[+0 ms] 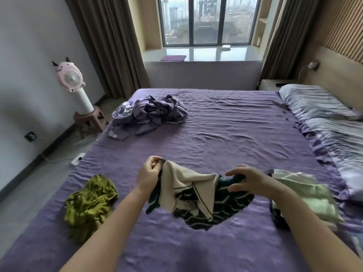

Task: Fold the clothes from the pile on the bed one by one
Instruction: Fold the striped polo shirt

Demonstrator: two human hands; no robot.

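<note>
Purple bed (225,134): lilac pile (149,114), olive garment (90,201) (crumpled), pillows (314,103).

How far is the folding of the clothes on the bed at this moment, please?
Done, it seems: pale green and white clothes lie flat in a stack on the right. In hand: the left hand pinches and the right hand grips a cream and dark green striped garment, still unfolded. Left: a crumpled olive green garment and a purple heap further up the bed.
</note>
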